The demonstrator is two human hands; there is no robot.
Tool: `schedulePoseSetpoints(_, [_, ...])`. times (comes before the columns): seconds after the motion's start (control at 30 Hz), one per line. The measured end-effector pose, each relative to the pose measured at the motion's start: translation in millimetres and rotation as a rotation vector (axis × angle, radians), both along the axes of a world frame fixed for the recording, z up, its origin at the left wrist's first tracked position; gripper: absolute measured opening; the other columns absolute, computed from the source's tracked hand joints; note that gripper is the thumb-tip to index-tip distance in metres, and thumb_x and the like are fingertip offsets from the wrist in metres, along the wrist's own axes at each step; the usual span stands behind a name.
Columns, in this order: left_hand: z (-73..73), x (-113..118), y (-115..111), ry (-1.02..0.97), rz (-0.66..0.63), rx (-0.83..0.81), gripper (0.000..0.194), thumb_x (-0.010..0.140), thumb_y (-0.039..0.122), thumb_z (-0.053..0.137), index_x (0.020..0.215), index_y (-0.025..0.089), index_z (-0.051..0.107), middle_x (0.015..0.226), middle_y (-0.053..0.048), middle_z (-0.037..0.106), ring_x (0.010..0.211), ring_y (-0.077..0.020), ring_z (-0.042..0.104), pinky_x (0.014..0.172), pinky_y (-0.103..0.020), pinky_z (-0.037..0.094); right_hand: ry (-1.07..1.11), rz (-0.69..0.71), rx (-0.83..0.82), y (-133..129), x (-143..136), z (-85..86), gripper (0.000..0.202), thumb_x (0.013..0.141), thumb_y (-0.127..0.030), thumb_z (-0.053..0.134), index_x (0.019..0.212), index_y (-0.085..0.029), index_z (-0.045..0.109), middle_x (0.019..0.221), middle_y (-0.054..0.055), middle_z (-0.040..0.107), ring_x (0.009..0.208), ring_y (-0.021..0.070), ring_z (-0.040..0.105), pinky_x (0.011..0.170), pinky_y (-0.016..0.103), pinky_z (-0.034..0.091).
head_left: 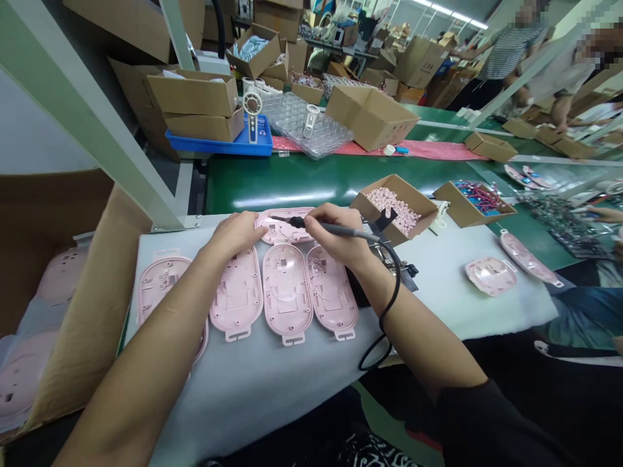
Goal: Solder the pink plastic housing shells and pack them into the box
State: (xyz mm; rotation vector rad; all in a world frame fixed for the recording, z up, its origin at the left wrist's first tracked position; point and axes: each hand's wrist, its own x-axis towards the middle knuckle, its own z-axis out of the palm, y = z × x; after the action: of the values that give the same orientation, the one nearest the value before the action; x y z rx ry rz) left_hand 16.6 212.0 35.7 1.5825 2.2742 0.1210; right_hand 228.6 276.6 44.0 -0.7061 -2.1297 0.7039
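Note:
My right hand (335, 233) is wrapped round a soldering iron (343, 231), its tip pointing left over a pink plastic shell (285, 231) that lies crosswise at the back of the work surface. At that shell's left end my left hand (238, 233) is closed on the rim; part of its grip is hidden. In front, several matching pink shells (288, 295) lie in a row, hollow side up, with small posts inside. My left forearm covers part of the leftmost shell (163, 282). The iron's black cord (396, 292) loops down past my right wrist.
Behind my right hand stands a carton of small pink parts (394, 207), beside a carton of coloured wires (479, 198). Further right lie two more shells (490, 275). A large carton (87, 279) holding shells is at left. A green conveyor (272, 181) runs behind; people stand at far right.

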Motion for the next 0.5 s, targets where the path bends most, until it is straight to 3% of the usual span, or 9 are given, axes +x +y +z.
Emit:
schedulePoseSetpoints(0.13, [32.2,18.7,-26.1,0.239,-0.084,0.054,0.060,0.096,0.045,0.051,0.144,0.009,0.048,0.133,-0.022,0.063,0.122,-0.0386,0.058,0.099,-0.050,0.046,0.250,-0.058,0.163,-9.6,5.0,18.9,0.014,0.087,-0.033,0.066,0.083,-0.020,0.066,0.068,-0.001,0.068,0.059,0.0117,0.062,0.058,0.026,0.048])
schedulePoseSetpoints(0.2, [48.7,30.1,-59.4,0.330,-0.161,0.095,0.048,0.099,0.044,0.049,0.133,0.011,0.060,0.127,-0.018,0.066,0.118,-0.0370,0.060,0.098,-0.051,0.047,0.341,-0.112,0.263,-16.2,4.1,29.9,0.019,0.089,-0.036,0.066,0.078,-0.021,0.062,0.065,-0.001,0.065,0.057,0.0119,0.060,0.057,0.027,0.048])
schedulePoseSetpoints(0.27, [53.3,41.2,-102.4,0.339,-0.201,0.125,0.037,0.100,0.041,0.049,0.117,0.016,0.069,0.119,-0.013,0.071,0.111,-0.0340,0.063,0.096,-0.050,0.049,0.366,-0.108,0.264,-24.6,-2.0,36.7,0.025,0.090,-0.037,0.065,0.072,-0.021,0.059,0.060,-0.002,0.062,0.052,0.0111,0.057,0.053,0.026,0.045])
schedulePoseSetpoints(0.33, [40.8,50.5,-145.9,0.325,-0.195,0.161,0.037,0.097,0.041,0.057,0.124,0.018,0.068,0.126,-0.011,0.070,0.118,-0.0330,0.061,0.102,-0.052,0.046,0.321,-0.018,0.220,-35.0,-12.6,35.6,0.025,0.089,-0.031,0.066,0.068,-0.020,0.058,0.056,-0.003,0.060,0.048,0.0093,0.054,0.049,0.024,0.042])
schedulePoseSetpoints(0.4, [15.2,56.2,-180.5,0.324,-0.174,0.231,0.047,0.092,0.042,0.066,0.134,0.020,0.064,0.139,-0.011,0.064,0.131,-0.0344,0.053,0.112,-0.055,0.039,0.225,0.106,0.200,-45.6,-24.6,26.5,0.025,0.086,-0.024,0.066,0.063,-0.019,0.058,0.053,-0.004,0.059,0.046,0.0075,0.051,0.046,0.022,0.039])
schedulePoseSetpoints(0.5, [-23.9,58.0,-205.9,0.309,-0.137,0.278,0.055,0.087,0.044,0.071,0.137,0.023,0.061,0.148,-0.009,0.057,0.139,-0.0371,0.045,0.115,-0.062,0.035,0.081,0.212,0.187,-56.9,-37.8,7.0,0.025,0.085,-0.023,0.065,0.061,-0.019,0.058,0.051,-0.004,0.058,0.046,0.0068,0.051,0.046,0.021,0.038])
